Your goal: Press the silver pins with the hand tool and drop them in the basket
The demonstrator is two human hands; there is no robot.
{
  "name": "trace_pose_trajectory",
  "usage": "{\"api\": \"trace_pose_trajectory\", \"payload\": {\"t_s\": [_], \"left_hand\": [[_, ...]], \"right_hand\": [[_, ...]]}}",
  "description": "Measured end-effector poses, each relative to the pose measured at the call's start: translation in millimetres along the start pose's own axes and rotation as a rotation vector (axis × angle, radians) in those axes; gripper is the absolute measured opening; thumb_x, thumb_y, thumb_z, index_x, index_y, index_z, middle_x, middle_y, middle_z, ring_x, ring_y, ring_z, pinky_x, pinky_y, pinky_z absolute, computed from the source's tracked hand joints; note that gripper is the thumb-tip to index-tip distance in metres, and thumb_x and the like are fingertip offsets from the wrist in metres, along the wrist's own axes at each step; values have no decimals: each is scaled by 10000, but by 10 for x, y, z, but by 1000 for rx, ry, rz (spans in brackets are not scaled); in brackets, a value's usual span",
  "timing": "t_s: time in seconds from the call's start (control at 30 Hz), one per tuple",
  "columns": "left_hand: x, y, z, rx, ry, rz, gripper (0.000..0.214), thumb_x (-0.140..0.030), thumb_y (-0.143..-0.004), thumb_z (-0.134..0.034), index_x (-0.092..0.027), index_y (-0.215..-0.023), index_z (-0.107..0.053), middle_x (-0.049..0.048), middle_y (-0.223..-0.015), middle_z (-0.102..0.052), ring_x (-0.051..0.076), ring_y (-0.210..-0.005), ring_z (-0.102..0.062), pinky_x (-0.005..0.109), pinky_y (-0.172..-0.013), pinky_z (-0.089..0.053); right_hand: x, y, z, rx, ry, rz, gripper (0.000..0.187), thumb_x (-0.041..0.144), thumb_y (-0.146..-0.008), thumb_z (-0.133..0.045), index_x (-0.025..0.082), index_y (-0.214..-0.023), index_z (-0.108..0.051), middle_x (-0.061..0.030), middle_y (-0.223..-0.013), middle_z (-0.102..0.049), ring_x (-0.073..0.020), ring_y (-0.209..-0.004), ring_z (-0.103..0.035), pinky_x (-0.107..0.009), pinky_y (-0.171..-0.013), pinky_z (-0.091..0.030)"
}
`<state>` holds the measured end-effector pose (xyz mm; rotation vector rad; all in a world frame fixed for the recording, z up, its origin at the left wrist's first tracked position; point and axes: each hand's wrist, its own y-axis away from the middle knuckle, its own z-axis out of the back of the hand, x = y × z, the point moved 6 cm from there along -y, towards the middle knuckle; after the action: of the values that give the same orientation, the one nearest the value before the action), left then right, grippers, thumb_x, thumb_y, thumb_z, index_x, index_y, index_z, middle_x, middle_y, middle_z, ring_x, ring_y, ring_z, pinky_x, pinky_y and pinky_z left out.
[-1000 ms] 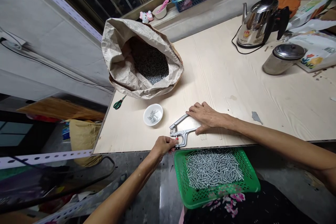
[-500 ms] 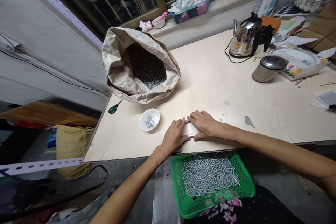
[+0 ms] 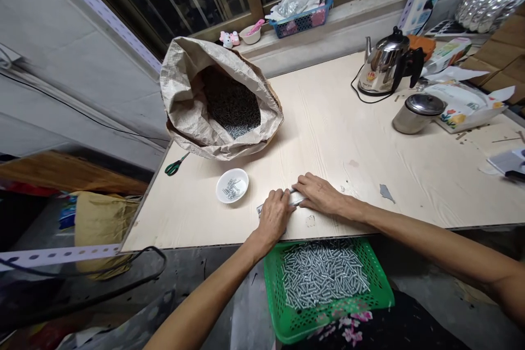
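On the table near its front edge lies a flat, narrow metal strip (image 3: 297,199), largely covered by my hands. My left hand (image 3: 274,212) is closed over its left part, and a bit of the strip sticks out beyond the knuckles. The fingers of my right hand (image 3: 320,194) are bent around the other end. Left of my hands stands a white bowl (image 3: 244,178) with some small silvery metal pins in it. Below the table edge, a green plastic basket (image 3: 382,287) holds a heap of similar threaded-looking metal pins (image 3: 324,276).
A large open woven sack (image 3: 180,93) of dark small parts stands behind the bowl. Green-handled scissors (image 3: 174,167) lie at the left edge. At the right are a steel kettle (image 3: 381,65), a lidded metal cup (image 3: 414,116) and a grey scrap (image 3: 386,193).
Half a second ago two metal edges showed with a gap between them; now one narrow strip shows. My hands have drawn its sides together, and my left fingers have curled further.
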<state>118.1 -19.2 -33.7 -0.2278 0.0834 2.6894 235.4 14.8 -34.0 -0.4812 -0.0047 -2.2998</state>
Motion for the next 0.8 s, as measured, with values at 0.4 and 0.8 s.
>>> {"api": "trace_pose_trajectory", "payload": {"t_s": [0.4,0.8], "left_hand": [[-380,369,-144,-316,117,-98,143,-188,-894,-520,-184,-1021,-587,144,-1312,-531,286,-1283,-445,488,-988,-471],[446,638,335,-32,-61,582,235,-387,-819,-624,-156,-791,-659,101,-888,-616,259,-931,-563,317,-694,-456]], "right_hand": [[-213,-294,1,-66,151,-55,156,193,-925,-491,173,-835,-617,-57,-889,-621,-195,-849,-490,-315,-713,-330],[-264,-281,-46,-135,89,-35,188,105,-931,-427,178,-872,-591,-48,-880,-585,-170,-810,-470,-271,-684,-337]]}}
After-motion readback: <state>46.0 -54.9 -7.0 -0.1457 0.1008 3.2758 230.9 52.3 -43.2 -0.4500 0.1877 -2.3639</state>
